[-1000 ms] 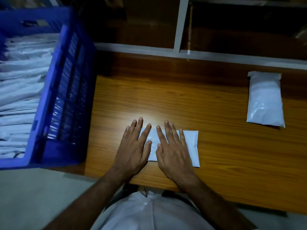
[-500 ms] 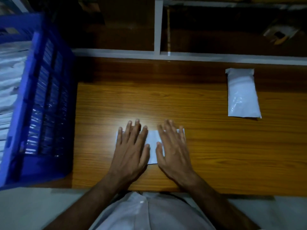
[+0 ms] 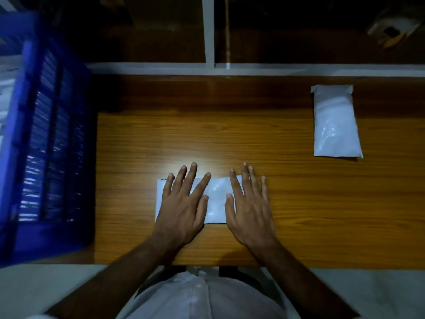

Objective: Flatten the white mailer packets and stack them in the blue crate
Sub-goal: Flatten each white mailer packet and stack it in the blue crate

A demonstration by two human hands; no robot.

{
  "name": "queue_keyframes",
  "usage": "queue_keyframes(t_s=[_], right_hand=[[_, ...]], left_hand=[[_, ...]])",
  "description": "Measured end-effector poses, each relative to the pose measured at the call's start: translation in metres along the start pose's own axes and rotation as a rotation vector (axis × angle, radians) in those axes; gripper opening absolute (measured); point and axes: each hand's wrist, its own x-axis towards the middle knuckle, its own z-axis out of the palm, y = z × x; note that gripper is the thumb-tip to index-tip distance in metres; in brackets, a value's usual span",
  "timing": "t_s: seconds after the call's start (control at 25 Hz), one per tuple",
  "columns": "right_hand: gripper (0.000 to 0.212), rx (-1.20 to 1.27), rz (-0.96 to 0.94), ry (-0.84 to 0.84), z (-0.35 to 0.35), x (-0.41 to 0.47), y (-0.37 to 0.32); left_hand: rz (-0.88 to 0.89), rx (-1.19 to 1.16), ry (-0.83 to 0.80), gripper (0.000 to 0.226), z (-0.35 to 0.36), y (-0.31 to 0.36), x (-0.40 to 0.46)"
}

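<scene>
Wooden table point(image 3: 299, 203); white frame point(image 3: 208, 31) behind; white shirt point(image 3: 207, 300).

Both hands flat, palms down, on a white packet point(image 3: 215, 200) lying on the wooden table point(image 3: 299, 203). Left hand point(image 3: 182, 206) covers the packet's left part, fingers spread and straight, tips past its far edge. Right hand point(image 3: 250, 208) covers the right part, fingers straight, close together. Bare strip of packet shows between the thumbs. Second white packet point(image 3: 335, 123) lies far right on the table, well apart from the hands, puffier and lengthwise. Blue crate point(image 3: 41, 146) stands at the left table edge, slatted wall blurred; contents barely in view. White frame bars point(image 3: 208, 33) run behind the table. Person's white shirt point(image 3: 202, 295) at bottom.
</scene>
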Motion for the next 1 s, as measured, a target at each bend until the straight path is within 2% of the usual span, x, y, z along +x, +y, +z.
queue_keyframes(t_s=[0.2,0.32,0.56,0.64,0.72,0.76,0.88,1.0], right_hand=[[0.07,0.121,-0.089,0.024,-0.003,-0.008,-0.007],[0.069,0.093,-0.168,0.002,0.005,-0.016,-0.034],[0.066,0.046,-0.165,-0.041,0.009,-0.009,-0.039],[0.065,0.092,-0.173,-0.069,0.008,-0.006,-0.038],[0.067,0.227,-0.172,-0.124,-0.001,-0.004,-0.033],[0.071,0.271,-0.186,-0.168,-0.007,-0.008,-0.028],[0.087,0.117,-0.289,-0.181,-0.019,-0.027,-0.02],[0.089,-0.066,-0.18,-0.074,-0.017,-0.034,-0.035]], left_hand=[[-0.067,-0.045,-0.026,0.063,-0.01,-0.007,-0.011],[-0.085,-0.02,0.015,0.062,-0.009,-0.022,-0.027],[-0.088,-0.135,-0.031,0.064,-0.017,-0.021,-0.024],[-0.008,-0.167,-0.117,0.076,-0.029,-0.03,-0.034],[0.148,-0.052,-0.161,0.087,-0.036,-0.042,-0.046],[0.208,0.007,-0.169,0.084,-0.036,-0.048,-0.049],[0.258,0.087,-0.102,0.064,-0.034,-0.054,-0.044],[0.265,0.074,-0.029,0.059,-0.048,-0.049,-0.036]])
